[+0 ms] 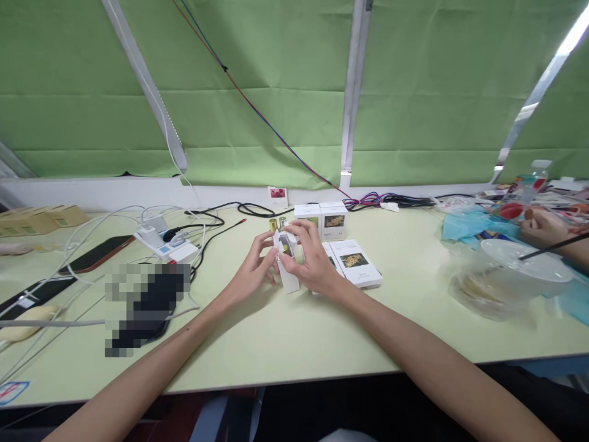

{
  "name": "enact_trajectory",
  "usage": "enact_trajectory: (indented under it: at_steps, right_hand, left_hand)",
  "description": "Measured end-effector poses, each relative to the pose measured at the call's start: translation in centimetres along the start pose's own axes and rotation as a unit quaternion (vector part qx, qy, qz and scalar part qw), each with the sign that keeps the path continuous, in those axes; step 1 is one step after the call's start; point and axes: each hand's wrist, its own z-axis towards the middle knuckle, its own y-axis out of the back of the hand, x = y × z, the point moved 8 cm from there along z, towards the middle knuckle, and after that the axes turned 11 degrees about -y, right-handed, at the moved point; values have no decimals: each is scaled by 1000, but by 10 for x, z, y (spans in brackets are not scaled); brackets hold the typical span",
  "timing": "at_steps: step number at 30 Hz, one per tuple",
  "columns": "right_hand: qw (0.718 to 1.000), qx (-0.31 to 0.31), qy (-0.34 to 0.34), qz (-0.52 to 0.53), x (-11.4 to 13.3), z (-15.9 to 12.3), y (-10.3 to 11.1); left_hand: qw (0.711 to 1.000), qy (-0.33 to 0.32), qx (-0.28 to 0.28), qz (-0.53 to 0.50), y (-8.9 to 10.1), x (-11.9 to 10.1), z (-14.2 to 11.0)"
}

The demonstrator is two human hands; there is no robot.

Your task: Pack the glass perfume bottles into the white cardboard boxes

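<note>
A small white carton (289, 283) stands at the middle of the table, its top flaps up. Something dark with a yellowish spot shows inside it, too small to name. My left hand (254, 267) grips the carton's left side, thumb at the upper edge. On the right side, my right hand (311, 261) has its fingers bent over the top and its thumb at the opening. Just behind the hands are a gold cap (273, 224) and a silvery cap (282, 222); what is below them is hidden. White boxes with flower pictures (334, 222) stand behind my right hand, and a flat white box (356, 263) lies beside it.
Left are a power strip (171, 247), loose cables, a pixelated dark object (154, 304) and phones (96, 255). A plastic bowl (524, 264) and another person's hand (545, 228) are at the right. A small picture card (277, 196) leans against the wall.
</note>
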Motion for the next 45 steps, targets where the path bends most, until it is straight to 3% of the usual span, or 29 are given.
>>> enact_trajectory:
  at_steps: [8,20,45]
  right_hand:
    - [1000,7,-2,-4,0,-1,0]
    - [1000,14,-20,-3,2,0,-1]
    - [1000,18,-26,-2,2,0,-1]
  left_hand:
    - [1000,2,-7,-13,0,-2,0]
    - [989,-114,-63,75,7,-30,-5]
    - [981,-123,-41,143,6,-30,-6]
